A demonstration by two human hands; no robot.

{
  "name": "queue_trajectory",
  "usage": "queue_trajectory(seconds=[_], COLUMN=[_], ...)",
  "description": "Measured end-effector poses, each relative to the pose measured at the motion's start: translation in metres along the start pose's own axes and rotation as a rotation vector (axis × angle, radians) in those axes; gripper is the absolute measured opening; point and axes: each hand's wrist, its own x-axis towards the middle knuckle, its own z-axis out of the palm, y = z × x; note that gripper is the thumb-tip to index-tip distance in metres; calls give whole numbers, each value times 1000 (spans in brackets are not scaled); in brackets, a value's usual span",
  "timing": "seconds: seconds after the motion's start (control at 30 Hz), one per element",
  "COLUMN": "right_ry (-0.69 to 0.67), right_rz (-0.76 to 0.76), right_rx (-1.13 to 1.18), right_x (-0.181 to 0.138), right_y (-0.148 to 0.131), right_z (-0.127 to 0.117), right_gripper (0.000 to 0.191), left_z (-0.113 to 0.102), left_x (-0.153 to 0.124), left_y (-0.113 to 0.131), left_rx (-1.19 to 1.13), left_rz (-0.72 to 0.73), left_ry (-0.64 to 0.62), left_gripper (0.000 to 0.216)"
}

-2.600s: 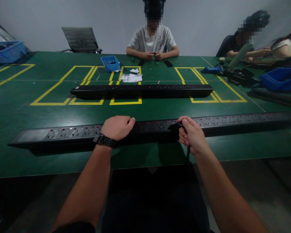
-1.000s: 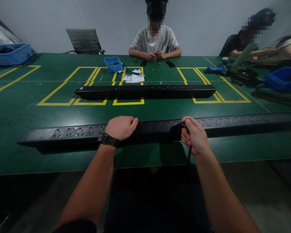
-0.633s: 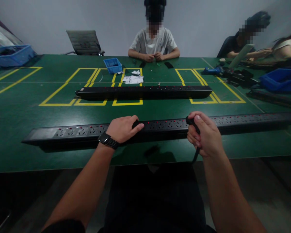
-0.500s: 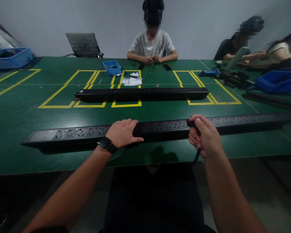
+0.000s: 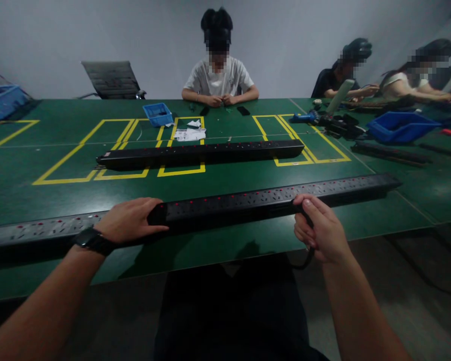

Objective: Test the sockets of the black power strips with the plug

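A long black power strip [image 5: 225, 201] with rows of sockets and small red marks lies across the near side of the green table. My left hand [image 5: 126, 220] is wrapped over its left half, thumb on the near side and fingers on the far side. In my right hand [image 5: 321, 228], closed just in front of the strip's right half, is a black plug [image 5: 297, 200], mostly hidden by the fingers. A black cable [image 5: 306, 261] hangs below that hand toward the table edge. Farther back lies a second black power strip [image 5: 206, 153].
Yellow tape outlines [image 5: 63, 159] mark the table [image 5: 225, 240]. Papers [image 5: 190, 134] and a small blue bin [image 5: 158, 114] lie beyond the second strip. At right are a larger blue bin [image 5: 402, 125] and dark parts. A person [image 5: 220, 77] sits opposite; two others sit at right.
The near power strip has slid left with my left hand on it. My right hand keeps its grip on the plug, nearly in place. The view has shifted slightly right.
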Motion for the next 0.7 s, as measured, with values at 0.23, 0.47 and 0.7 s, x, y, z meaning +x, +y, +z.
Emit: queue_trajectory(seconds=[0.23, 0.47, 0.7], right_ry=[-25, -108, -279], right_rz=[38, 72, 88], right_rx=[26, 82, 111], right_x=[-6, 6, 35], right_y=[8, 35, 78], right_z=[19, 80, 170], right_gripper=[16, 21, 19], left_z=[11, 4, -30], left_x=[-44, -42, 43], left_y=[-92, -75, 52], left_rx=[-6, -37, -190], left_rz=[-110, -149, -33], left_ry=[-14, -7, 172], left_gripper=[72, 77, 55])
